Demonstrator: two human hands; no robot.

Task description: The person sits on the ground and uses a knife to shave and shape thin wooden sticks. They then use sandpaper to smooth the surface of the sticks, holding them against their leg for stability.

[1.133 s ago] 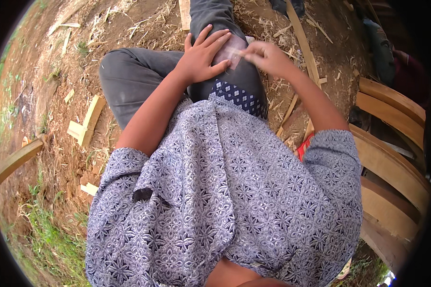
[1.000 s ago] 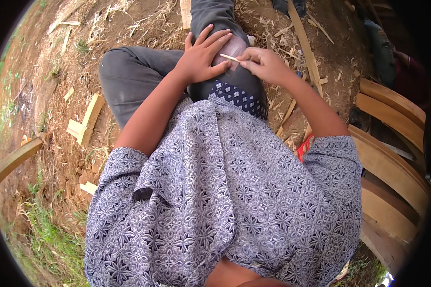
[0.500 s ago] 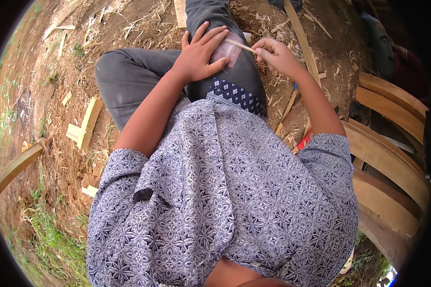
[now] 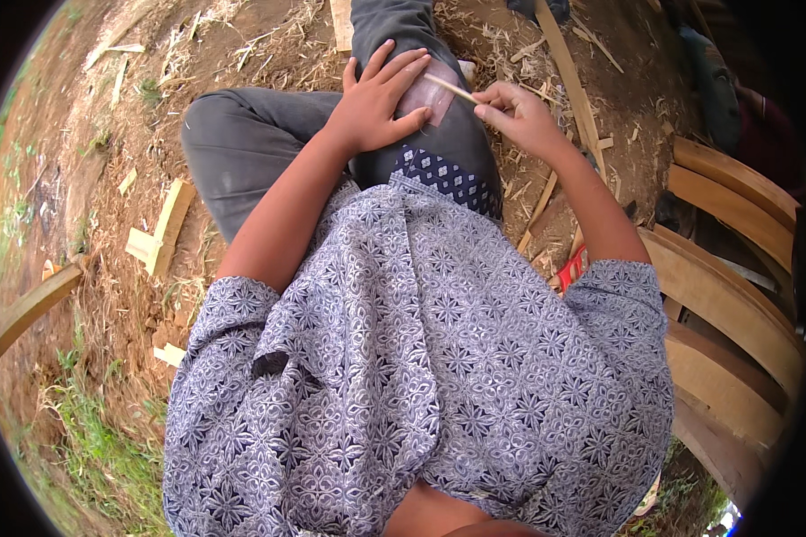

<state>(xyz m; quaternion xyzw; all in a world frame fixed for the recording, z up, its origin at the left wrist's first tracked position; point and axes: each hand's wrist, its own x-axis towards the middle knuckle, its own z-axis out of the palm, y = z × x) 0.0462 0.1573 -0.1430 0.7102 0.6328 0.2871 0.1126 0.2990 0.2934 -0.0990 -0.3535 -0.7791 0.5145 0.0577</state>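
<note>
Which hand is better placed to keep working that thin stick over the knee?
Right. The right hand pinches the thin stick by its end; the left hand lies flat, fingers spread, on the knee.

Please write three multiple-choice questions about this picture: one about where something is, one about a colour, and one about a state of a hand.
1. Where does the left hand rest?
A. on the grey trouser knee
B. on the ground
C. on the curved wooden planks

2. What colour is the small patch on the knee beside the left hand?
A. green
B. pinkish
C. black

3. How does the right hand hold the thin wooden stick?
A. it lies flat and loose on an open palm
B. it is pinched between fingers and thumb
C. it is not touched at all

Answers: 1 A, the spread fingers lie on the knee. 2 B, the patch looks pale pink. 3 B, the fingers close around one end.
</note>
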